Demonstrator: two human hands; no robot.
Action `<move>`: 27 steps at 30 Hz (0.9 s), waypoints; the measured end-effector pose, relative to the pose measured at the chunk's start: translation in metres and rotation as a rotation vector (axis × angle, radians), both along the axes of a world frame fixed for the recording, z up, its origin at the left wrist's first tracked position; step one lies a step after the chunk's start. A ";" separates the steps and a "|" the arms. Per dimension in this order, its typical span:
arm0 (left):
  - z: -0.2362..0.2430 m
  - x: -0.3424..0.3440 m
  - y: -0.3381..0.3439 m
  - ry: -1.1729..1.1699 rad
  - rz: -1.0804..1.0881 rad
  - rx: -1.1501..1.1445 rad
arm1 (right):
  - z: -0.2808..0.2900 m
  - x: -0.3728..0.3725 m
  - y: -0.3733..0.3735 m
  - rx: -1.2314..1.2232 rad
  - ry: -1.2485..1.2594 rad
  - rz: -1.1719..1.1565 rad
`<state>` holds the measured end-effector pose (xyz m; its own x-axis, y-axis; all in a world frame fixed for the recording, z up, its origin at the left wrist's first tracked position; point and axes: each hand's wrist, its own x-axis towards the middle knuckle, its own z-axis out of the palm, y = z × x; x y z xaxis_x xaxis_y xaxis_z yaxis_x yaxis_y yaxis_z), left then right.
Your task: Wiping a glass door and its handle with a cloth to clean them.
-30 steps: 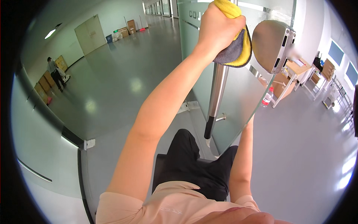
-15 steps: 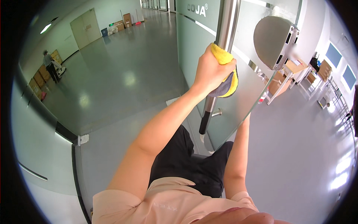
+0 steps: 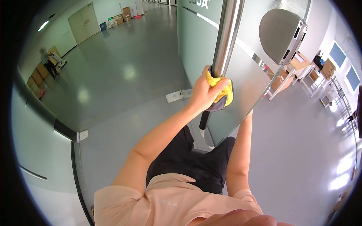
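Note:
My left hand [image 3: 202,93] is closed around a yellow and dark grey cloth [image 3: 223,90]. The cloth wraps the lower part of a long, shiny metal door handle [image 3: 227,34], close above its black end. That upright handle is fixed to a partly frosted glass door [image 3: 241,71] standing in front of me. On the door's other side my right forearm [image 3: 241,150] reaches up to the glass edge. Frosted glass hides the right hand's fingers, so I cannot tell their pose.
A grey rounded lock case [image 3: 278,35] sits on the glass edge. A metal hinge plate [image 3: 174,96] lies on the floor beside the door. Another glass panel [image 3: 45,150] stands at left. Far left is a person [image 3: 49,64] near cardboard boxes; a wooden-topped table [image 3: 298,64] stands at right.
My left hand has slid down the handle with the cloth, from mid-height to near the lower end. The floor hinge plate now shows more fully. The right forearm stays behind the glass.

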<state>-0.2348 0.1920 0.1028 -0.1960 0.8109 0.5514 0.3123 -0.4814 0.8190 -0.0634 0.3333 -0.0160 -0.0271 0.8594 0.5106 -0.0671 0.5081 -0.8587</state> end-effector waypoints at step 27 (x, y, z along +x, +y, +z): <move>0.106 -0.011 0.010 -0.255 -0.339 0.148 | 0.016 -0.010 -0.016 0.007 0.056 0.012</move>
